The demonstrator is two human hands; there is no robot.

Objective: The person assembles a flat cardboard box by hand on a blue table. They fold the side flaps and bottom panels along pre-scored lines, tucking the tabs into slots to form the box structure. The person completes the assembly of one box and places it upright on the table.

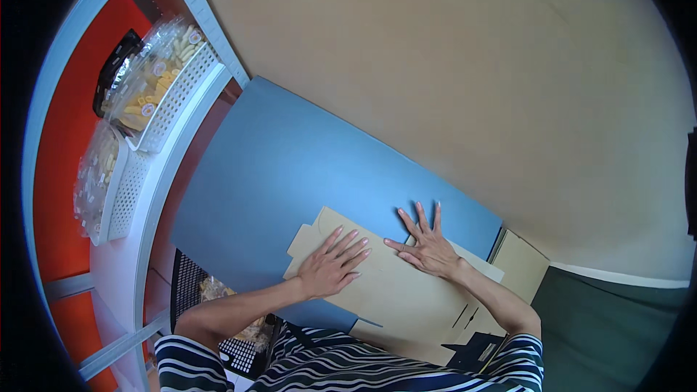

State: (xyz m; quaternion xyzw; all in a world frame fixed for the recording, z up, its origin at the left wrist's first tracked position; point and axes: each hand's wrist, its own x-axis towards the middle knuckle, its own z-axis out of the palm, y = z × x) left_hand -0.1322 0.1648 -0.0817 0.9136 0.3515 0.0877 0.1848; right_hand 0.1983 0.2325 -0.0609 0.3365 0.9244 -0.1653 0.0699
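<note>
Both hands palm down on a flat tan cardboard sheet (pixel 392 287), nothing pinched in either. Left hand (pixel 327 272): fingers straight, slightly apart, angled away from the body and to the right, laid over the sheet near its left end. Right hand (pixel 430 252): fingers spread wide; the palm is over the sheet's far edge and the longer fingers reach past it, above the blue tabletop (pixel 283 152). Can't tell whether those fingertips bear on the blue surface or sit just above it.

Key relation: sheet lies under the left fingers, but runs back from the right fingertips toward the torso. Its long axis looks slanted, from beyond the left fingers down to the right, under the right forearm. Near edge partly hidden by the body, so full outline can't be confirmed. Left hand is nearer the tabbed left end; right hand nearer the far edge and the right end. Slots and a dark patch (pixel 475 352) sit body-side of the right fingers, near the right sleeve.

Surroundings: bare blue top beyond both sets of fingers. Black mesh crate (pixel 187 276) left of the left fingers, lower down by the forearm. White perforated baskets (pixel 176 98) with bagged goods well off to the left. Green cloth (pixel 610 327) right of the right fingers, past the forearm.
</note>
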